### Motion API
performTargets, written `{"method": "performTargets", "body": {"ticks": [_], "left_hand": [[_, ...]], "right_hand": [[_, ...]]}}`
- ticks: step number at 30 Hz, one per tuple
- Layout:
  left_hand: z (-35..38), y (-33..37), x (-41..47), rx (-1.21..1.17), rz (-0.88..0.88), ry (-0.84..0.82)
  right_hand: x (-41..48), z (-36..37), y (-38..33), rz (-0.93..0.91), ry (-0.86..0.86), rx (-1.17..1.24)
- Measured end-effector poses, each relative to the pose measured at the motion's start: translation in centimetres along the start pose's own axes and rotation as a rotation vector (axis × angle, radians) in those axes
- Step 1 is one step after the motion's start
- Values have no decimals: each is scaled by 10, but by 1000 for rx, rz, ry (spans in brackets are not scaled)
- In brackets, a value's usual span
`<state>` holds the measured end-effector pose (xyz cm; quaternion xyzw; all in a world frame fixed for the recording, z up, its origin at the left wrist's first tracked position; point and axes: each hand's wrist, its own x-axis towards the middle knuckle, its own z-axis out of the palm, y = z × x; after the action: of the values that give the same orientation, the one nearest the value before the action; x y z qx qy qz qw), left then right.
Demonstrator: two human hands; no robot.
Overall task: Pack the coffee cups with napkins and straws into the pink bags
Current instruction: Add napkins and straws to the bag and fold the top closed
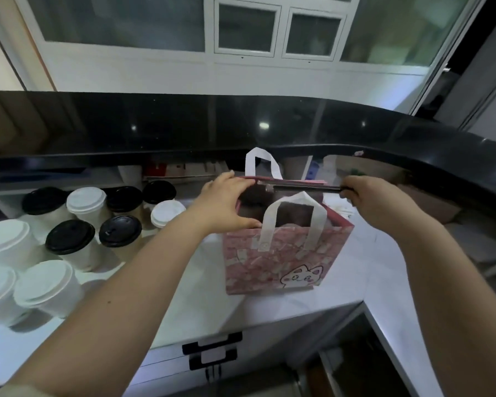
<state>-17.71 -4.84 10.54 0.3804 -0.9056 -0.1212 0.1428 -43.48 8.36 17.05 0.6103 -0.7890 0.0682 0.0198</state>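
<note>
Cups crowd the left part of the white counter [201,296]: white-lidded cups [45,285] nearest the near-left edge, black-lidded cups [69,239] behind them, and more of both running back toward the shelf under the raised black ledge [184,130]. This cluster reaches nearly to the left forearm, so little bare counter lies on that side. Between the cups and the pink bag [284,259] a strip of counter is bare, and it widens toward the near edge, where the counter front with its black drawer handles [212,351] drops away.

The left hand [226,202] is spread wide over the bag's left rim, fingers on the far top edge and thumb on the near one, gripping the mouth there. The bag stands upright at mid-counter, its cat print facing the near side, its near white handle [294,219] standing up and the far one behind it. Something dark sits inside, too dim to tell what.

The right hand [375,202] is closed around the end of a thin dark stick-like item [304,188], which lies across the far top edge of the bag toward the left hand. Right of the bag the counter narrows and turns toward the near side, with the black ledge curving close behind.
</note>
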Motion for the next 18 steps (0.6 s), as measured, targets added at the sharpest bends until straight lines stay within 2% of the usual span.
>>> {"method": "performTargets", "body": {"ticks": [4,8,13,18], "left_hand": [[3,3,1,-29,-5,-52],[7,8,-1,-51,-12,-94],[6,11,-5,-70,-20,-86],[4,12,-12,-90,-5,-67]], "right_hand": [[9,1,-5,-48,47,-234],[23,6,-30,-160,22,-399],[44,34,-57,-332,-30,-391],[53,49,-44,-320,-51,-338]]}}
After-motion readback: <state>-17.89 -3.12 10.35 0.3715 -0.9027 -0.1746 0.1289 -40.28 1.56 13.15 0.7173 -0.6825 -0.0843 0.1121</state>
